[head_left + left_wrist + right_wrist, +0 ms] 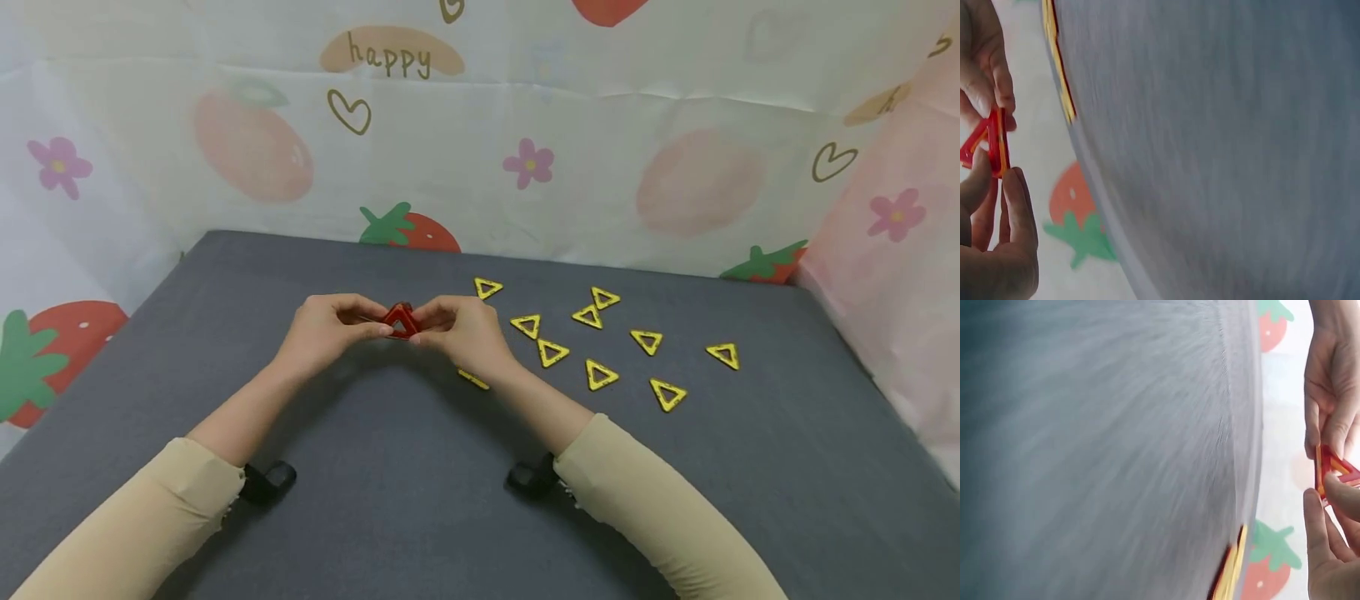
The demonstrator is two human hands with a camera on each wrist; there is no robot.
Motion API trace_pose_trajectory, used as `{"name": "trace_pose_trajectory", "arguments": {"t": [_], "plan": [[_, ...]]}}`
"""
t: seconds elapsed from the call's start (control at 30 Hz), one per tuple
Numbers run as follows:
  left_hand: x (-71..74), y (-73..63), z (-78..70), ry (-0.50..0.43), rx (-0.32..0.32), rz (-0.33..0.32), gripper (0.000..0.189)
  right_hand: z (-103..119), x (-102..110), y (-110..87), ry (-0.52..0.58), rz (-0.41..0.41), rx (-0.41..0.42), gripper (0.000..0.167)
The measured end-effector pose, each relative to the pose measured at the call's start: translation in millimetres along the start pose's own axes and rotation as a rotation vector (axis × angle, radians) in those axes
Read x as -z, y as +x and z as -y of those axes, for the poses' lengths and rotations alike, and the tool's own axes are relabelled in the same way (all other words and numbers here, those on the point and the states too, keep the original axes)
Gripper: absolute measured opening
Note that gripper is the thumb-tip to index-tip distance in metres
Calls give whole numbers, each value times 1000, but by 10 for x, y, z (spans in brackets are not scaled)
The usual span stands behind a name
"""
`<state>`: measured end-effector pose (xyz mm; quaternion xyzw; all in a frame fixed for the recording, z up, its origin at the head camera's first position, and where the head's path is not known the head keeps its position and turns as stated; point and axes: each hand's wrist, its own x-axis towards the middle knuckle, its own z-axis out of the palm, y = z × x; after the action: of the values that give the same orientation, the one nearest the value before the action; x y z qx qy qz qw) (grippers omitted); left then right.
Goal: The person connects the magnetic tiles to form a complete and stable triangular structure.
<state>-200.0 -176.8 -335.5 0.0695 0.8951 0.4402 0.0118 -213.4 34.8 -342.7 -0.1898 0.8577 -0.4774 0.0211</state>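
Note:
Up above the table, my left hand [324,331] and right hand [471,333] meet in the head view. Between them is a small red piece built of triangular frame tiles [408,317], joined at an angle. My left thumb and fingers pinch its left side, and my right thumb and fingers pinch its right side. Orange-yellow edges show on the red tiles [994,140] in the left wrist view. Fingertips cover part of the piece. Close under my right wrist lies a yellow tile [473,379], partly hidden by it.
Several yellow triangular frame tiles lie flat on the dark grey table [405,500] to the right, among them one yellow triangle [552,354] touching another at a corner. A printed cloth [585,217] with strawberries and flowers hangs behind the table's back edge and along both sides.

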Motion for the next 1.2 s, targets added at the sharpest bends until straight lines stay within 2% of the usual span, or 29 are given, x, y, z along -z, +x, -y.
{"name": "trace_pose_trajectory", "arguments": {"t": [0.27,0.4,0.63,0.83,1.2], "plan": [[322,155,255,27,21,21,42,120,-370,284,64,-73,-91,25],[398,215,375,30,33,49,45,128,-512,362,92,-100,-130,23],[523,306,572,48,54,107,44,128,-725,483,101,-111,-147,21],[599,333,707,114,66,136,41,118,-873,552,82,-85,-167,19],[614,308,773,160,77,188,42,89,-939,560,57,-33,-167,19]]}}
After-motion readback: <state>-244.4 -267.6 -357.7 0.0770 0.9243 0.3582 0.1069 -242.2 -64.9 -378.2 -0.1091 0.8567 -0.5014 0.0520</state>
